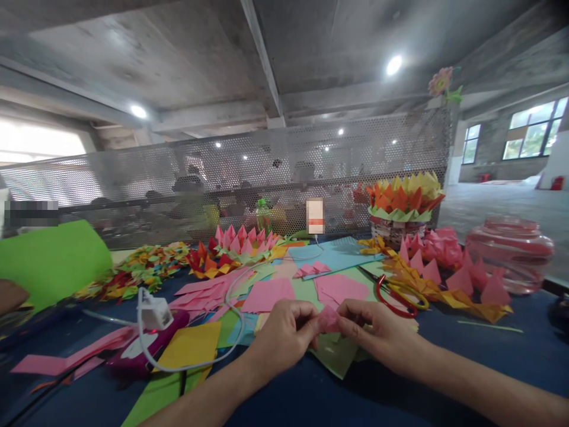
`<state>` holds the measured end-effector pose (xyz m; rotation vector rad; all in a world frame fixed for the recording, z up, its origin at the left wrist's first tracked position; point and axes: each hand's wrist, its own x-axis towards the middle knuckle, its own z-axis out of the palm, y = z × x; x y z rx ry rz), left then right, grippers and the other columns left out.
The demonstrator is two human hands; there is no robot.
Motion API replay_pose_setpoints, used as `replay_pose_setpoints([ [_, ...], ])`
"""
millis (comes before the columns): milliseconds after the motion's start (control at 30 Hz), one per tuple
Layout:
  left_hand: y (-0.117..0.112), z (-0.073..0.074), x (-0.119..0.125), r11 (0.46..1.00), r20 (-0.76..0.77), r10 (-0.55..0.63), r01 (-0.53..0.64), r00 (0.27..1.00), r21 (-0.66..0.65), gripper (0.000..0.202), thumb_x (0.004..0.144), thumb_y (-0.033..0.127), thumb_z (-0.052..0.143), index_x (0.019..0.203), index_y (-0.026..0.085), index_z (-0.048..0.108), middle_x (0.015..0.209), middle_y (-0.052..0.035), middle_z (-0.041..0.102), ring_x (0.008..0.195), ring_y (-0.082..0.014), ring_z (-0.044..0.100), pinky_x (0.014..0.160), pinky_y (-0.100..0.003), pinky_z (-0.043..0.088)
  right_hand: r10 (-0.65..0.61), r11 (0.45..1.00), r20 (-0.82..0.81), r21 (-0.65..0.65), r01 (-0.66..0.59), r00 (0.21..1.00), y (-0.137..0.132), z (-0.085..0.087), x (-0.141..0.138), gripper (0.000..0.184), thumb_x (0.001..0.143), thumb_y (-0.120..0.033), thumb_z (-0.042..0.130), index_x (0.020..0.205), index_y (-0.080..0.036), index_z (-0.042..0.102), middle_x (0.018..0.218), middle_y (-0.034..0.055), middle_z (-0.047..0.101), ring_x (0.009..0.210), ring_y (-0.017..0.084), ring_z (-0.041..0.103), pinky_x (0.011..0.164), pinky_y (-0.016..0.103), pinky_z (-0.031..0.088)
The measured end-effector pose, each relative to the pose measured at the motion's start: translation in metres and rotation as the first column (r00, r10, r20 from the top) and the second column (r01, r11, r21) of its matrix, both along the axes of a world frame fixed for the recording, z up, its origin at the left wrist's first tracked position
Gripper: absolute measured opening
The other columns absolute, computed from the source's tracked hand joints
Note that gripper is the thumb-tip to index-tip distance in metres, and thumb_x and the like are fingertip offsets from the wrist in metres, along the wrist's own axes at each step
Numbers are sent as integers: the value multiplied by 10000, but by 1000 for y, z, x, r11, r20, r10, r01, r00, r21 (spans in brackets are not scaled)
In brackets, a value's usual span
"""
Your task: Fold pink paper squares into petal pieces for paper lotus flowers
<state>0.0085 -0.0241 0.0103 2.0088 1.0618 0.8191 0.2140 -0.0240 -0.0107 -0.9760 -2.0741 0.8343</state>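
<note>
Between my two hands is a small folded piece of pink paper (329,319). My left hand (288,326) pinches its left side, fingers curled and thumb pressed in. The thumb and fingers of my right hand (377,332) pinch its right side. Beneath them lies a pale green sheet (334,354). Just beyond my hands are two stacks of pink paper, one on the left (269,295) and one on the right (342,289). Several small folded pink pieces (313,269) rest behind these stacks. Scissors with red handles (395,299) lie to the right of my right hand.
A purple power strip (149,344) with a white charger (155,312) and looping cable is at left. Folded paper lotus shapes (246,240) stand at the back. A pink-tinted clear jar (509,255) stands at right. Behind rises a perforated metal screen (249,166). Another person's hand (11,295) shows far left.
</note>
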Motion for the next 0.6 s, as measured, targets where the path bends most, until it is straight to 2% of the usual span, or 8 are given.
replay_pose_setpoints([
  [167,-2,-1,3,999,1,-53,53,999,-14,430,900,469,533,638,131,568,570,-1,552,542,-108,475,535,-208,350,-35,998,32,55,33,999,-2,1,0,349,958,-430,467,770,-162,589,682,-8,559,651,133,486,586,234,362],
  [300,-1,-2,4,993,32,-93,95,995,-77,400,797,486,668,646,129,567,582,23,482,554,-97,404,513,-208,302,-64,995,52,78,60,997,-4,4,-1,306,943,-373,496,743,-162,591,657,-15,549,638,132,483,583,236,361],
  [433,-2,-3,3,990,32,-90,93,995,-103,375,808,450,647,629,141,532,584,17,484,558,-104,415,515,-216,303,-33,999,25,38,32,999,-6,5,-2,299,937,-393,508,795,-159,627,684,1,591,649,139,509,589,237,382],
  [600,-4,-2,2,998,-4,-61,61,998,-35,343,795,332,649,564,154,470,556,26,459,545,-98,401,527,-218,316,-40,998,14,45,40,999,-7,4,-2,290,917,-398,547,762,-161,611,663,2,597,627,137,514,571,232,382],
])
